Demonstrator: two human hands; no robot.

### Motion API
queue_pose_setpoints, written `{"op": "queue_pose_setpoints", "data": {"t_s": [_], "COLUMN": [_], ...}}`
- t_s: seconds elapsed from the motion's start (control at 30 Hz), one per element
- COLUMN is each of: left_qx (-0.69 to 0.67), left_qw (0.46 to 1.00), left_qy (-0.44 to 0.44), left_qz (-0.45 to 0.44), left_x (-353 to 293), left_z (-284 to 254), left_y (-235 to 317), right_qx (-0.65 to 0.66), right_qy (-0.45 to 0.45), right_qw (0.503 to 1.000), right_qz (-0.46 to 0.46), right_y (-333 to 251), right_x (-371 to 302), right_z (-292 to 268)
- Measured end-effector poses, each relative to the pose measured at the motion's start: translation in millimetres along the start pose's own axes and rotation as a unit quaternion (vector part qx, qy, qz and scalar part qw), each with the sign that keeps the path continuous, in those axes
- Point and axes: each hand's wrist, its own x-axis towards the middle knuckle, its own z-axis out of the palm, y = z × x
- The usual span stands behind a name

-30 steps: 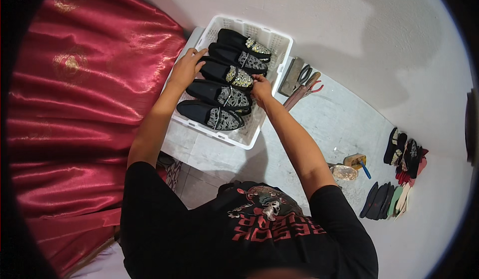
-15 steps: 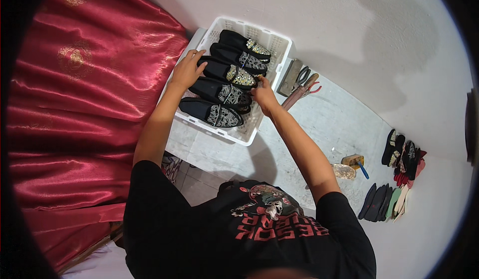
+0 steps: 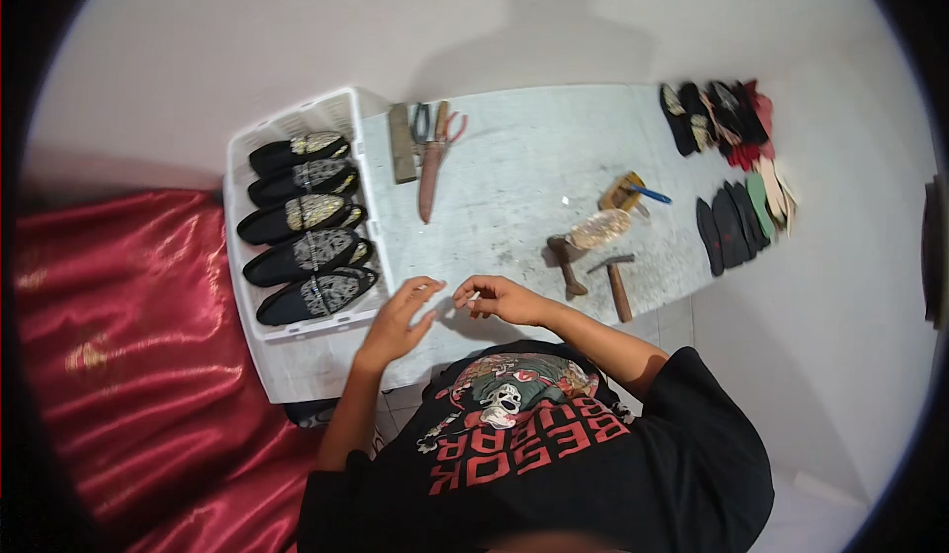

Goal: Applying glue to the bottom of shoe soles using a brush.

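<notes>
Several black slip-on shoes (image 3: pixel 314 297) with gold or silver patterned fronts lie in a row inside a white plastic basket (image 3: pixel 297 118) on the left. My left hand (image 3: pixel 398 322) hovers just right of the basket's near corner, fingers spread and holding nothing. Close beside it is my right hand (image 3: pixel 504 302), its fingers loosely bent and apart, with nothing visible in them. Both hands are above the table's near part and touch neither the basket nor the shoes.
On the table (image 3: pixel 504 177) lie a grey-brown block (image 3: pixel 402 145), a brown knife-shaped tool (image 3: pixel 430 182), red-handled pliers (image 3: pixel 455 128), a hammer (image 3: pixel 619 291) and a dark wooden tool (image 3: pixel 567 266). A blue-handled brush (image 3: pixel 649 194) rests at a yellowish container. Insoles (image 3: pixel 727 225) and shoe uppers (image 3: pixel 695 118) stand right.
Both hands have left the basket and the shoes and come back toward my body. My view has swung right, so the basket sits further left and more tools show.
</notes>
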Motion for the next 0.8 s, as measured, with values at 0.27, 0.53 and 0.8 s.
{"op": "queue_pose_setpoints", "data": {"t_s": [0.27,0.53,0.8], "left_qx": [-0.047,0.070,0.070], "left_qw": [0.987,0.964,0.979], "left_qy": [-0.142,-0.235,-0.188], "left_qz": [0.052,0.102,0.028], "left_x": [50.5,97.7,109.1], "left_z": [110.3,146.5,236.5], "left_y": [14.8,37.8,79.7], "right_qx": [0.072,0.062,0.114], "right_qy": [0.177,0.222,0.209], "right_qw": [0.978,0.971,0.971], "right_qz": [0.087,0.055,0.034], "right_y": [73.0,92.9,135.3], "right_x": [-88.9,-159.9,-227.9], "right_z": [-28.4,-77.4,-148.3]}}
